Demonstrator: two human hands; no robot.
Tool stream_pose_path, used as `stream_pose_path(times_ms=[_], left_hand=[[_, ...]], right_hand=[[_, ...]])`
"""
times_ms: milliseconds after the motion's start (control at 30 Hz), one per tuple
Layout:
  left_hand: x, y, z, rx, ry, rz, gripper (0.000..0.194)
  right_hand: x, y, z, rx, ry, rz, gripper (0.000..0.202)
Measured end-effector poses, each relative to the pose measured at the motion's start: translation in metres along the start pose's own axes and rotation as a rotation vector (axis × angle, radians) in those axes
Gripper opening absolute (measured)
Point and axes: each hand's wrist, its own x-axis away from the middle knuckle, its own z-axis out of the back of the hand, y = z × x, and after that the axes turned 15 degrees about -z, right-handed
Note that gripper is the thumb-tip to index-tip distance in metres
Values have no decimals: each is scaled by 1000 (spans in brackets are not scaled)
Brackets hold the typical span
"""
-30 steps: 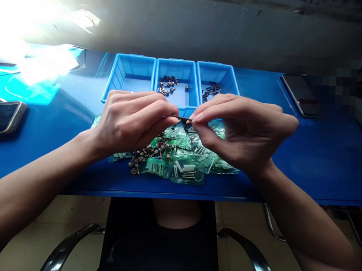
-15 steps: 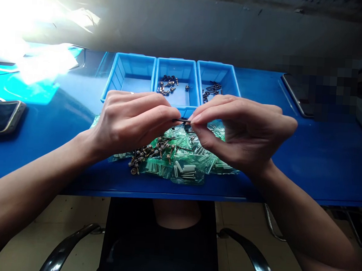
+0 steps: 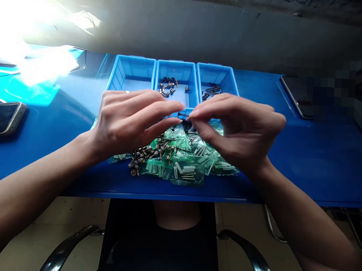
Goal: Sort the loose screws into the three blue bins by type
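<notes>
Above the pile, my right hand (image 3: 239,124) pinches a small dark screw (image 3: 185,119) between thumb and forefinger; most of it is hidden by the fingertips. Facing it, my left hand (image 3: 130,116) has its thumb and forefinger parted around the screw's free end, and no grip shows. Beneath both hands lie green-tinted clear plastic packets (image 3: 188,172) with white wall plugs and screws in them. Loose brass-coloured and dark screws (image 3: 149,152) are heaped on the packets, partly under my left hand.
Behind my hands stand three blue bins: a left bin (image 3: 136,60), a middle bin (image 3: 176,64) with several screws, and a right bin (image 3: 216,67) with dark screws. A phone (image 3: 2,118) lies left on the blue table (image 3: 320,168); another dark phone (image 3: 296,95) lies right.
The thumb and forefinger of my left hand have parted from the screw, which both hands pinched before. My right hand has shifted slightly left with the screw.
</notes>
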Motion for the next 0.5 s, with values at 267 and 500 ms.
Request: stream_pose_path(times_ms=[267, 500], left_hand=[[2, -3, -4, -60, 39, 104, 16], [-2, 3, -2, -100, 64, 172, 15]], right_hand=[[-22, 26, 29, 427, 455, -95, 12], [-9, 12, 13, 341, -154, 214, 15]])
